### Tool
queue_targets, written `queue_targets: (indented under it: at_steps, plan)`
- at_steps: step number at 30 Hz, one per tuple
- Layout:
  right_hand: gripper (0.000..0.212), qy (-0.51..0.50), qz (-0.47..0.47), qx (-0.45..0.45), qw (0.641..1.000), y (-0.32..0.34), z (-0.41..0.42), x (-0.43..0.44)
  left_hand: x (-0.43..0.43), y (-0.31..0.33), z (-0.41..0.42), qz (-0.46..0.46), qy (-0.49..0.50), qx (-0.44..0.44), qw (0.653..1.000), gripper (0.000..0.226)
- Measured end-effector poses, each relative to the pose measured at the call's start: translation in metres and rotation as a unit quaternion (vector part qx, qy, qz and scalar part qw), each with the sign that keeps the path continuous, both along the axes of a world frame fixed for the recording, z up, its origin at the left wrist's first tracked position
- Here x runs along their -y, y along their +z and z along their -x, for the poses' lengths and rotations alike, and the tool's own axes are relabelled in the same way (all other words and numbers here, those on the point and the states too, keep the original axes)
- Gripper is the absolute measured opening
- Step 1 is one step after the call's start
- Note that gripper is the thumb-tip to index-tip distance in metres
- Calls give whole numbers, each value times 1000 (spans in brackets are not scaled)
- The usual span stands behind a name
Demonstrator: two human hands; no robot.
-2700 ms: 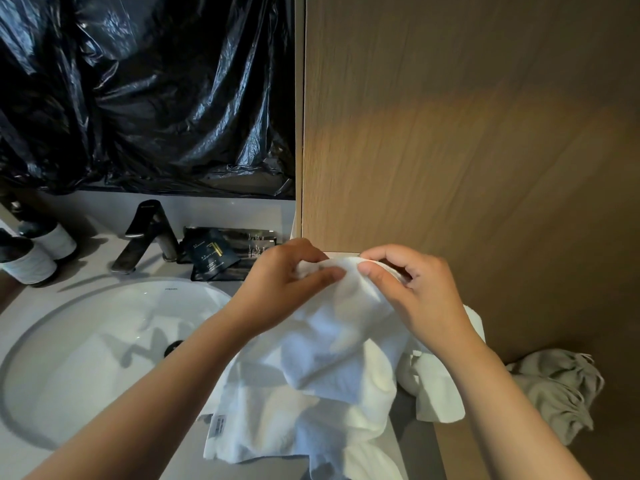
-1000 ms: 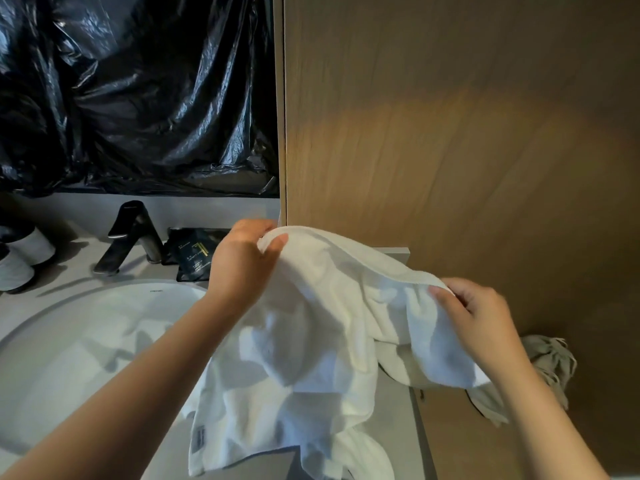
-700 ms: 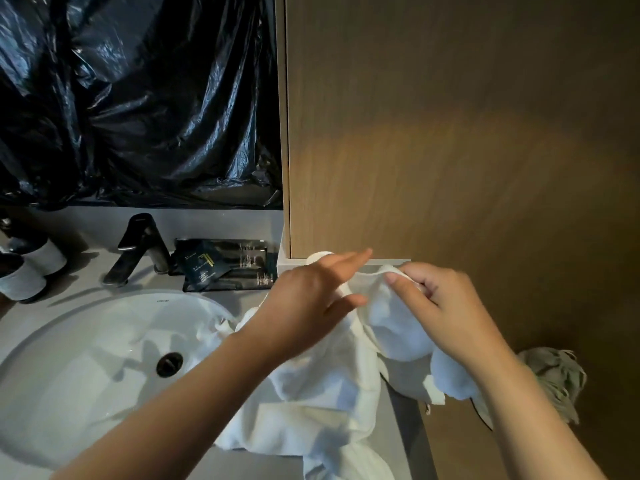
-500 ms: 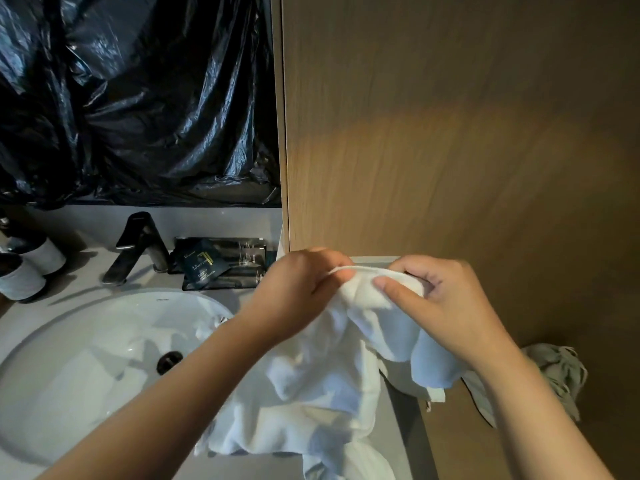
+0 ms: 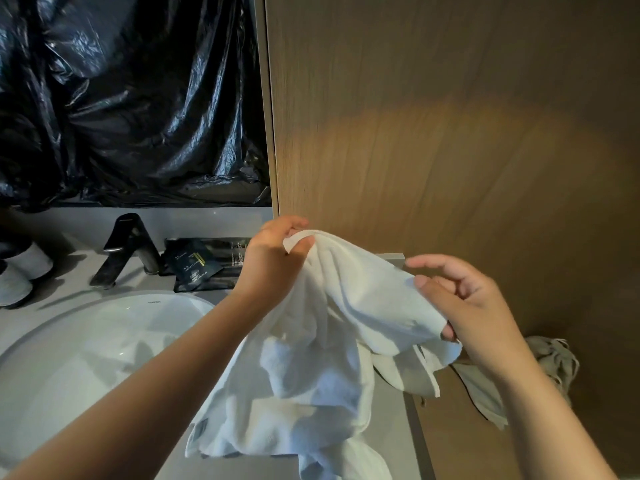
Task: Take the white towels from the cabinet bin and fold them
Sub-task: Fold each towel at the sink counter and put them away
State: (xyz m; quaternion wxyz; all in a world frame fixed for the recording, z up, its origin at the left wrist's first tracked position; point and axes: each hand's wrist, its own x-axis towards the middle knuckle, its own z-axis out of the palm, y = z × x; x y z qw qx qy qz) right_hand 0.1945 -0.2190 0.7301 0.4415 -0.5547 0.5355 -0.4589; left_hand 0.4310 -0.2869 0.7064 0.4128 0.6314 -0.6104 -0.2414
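White terry cloth forms the work item: one white towel is suspended by its upper edge above the right end of the grey tabletop, with its lower folds bunched on that surface just beside the sink. The left hand pinches one end of the upper edge between thumb and curled fingers and holds it high. The right hand takes the same edge further along, with the thumb on top and the lower fingers curled beneath the cloth, while the index finger is lifted clear. Holding two separated points on one hem appears intended to let the weight of the cloth pull it open, so that a straight edge and the corners can be located before a fold is made. The towel is judged to be unfolded at this stage. The wood panel stands directly behind the hands. A grey cloth lies apart, lower right. The faucet stands behind the sink. The cabinet bin is not in view.
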Motion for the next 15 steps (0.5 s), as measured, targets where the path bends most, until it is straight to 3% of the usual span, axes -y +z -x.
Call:
queue_targets:
  at_steps: [4, 6, 8, 11, 15]
  plan:
    - [17, 18, -3, 91, 996, 10, -15, -3, -7, 9, 10, 58, 40, -79, 994, 28]
    - [15, 49, 2, 161, 986, 15, -18, -4, -9, 15, 10, 78, 47, -75, 993, 31]
    - [27, 94, 15, 200, 975, 20, -19, -3, -14, 15, 8, 66, 51, -61, 995, 34]
    - [35, 126, 19, 121, 984, 21, -23, 0, -27, 4, -2, -23, 72, -87, 993, 41]
    - [17, 76, 53, -121, 988, 5, -36, 9, -43, -14, -24, -137, 88, -164, 973, 56]
